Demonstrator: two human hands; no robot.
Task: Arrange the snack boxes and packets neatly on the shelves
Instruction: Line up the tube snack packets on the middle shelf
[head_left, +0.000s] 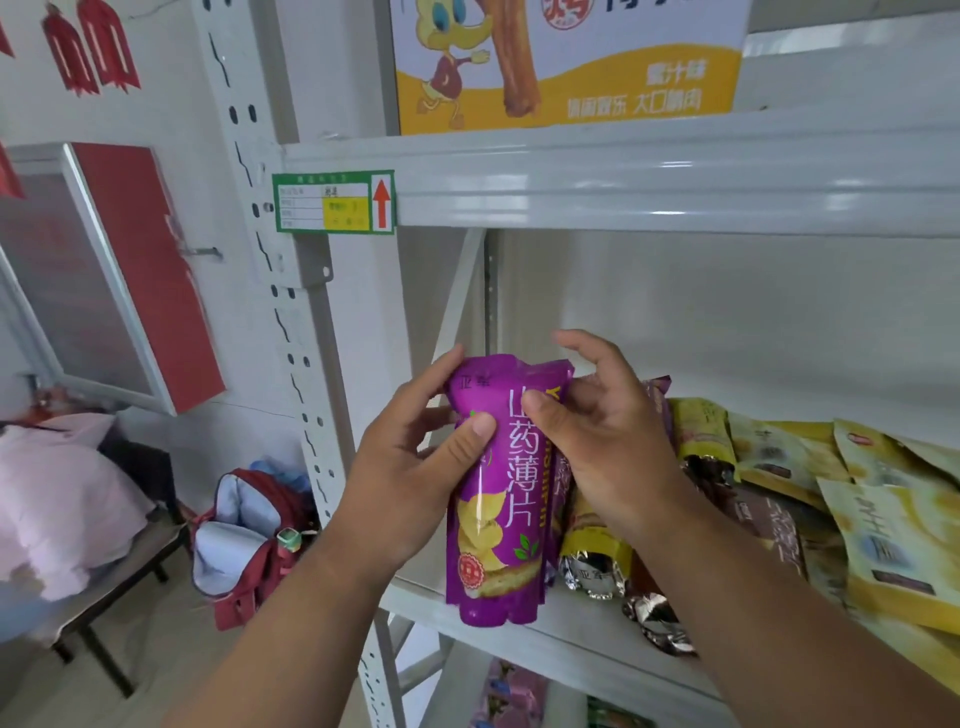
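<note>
Left of the white metal shelf rack (311, 291), an open red backpack (249, 530) sits on the floor with a bottle in its pocket. At the rack's front edge the left hand (410, 467) grips a purple chip packet (498, 488) upright, thumb pressed on its face; the right hand (597, 431) pinches its top. Right of it, yellow packets (883, 499) lie heaped on the shelf. Above, a yellow snack box (566, 57).
</note>
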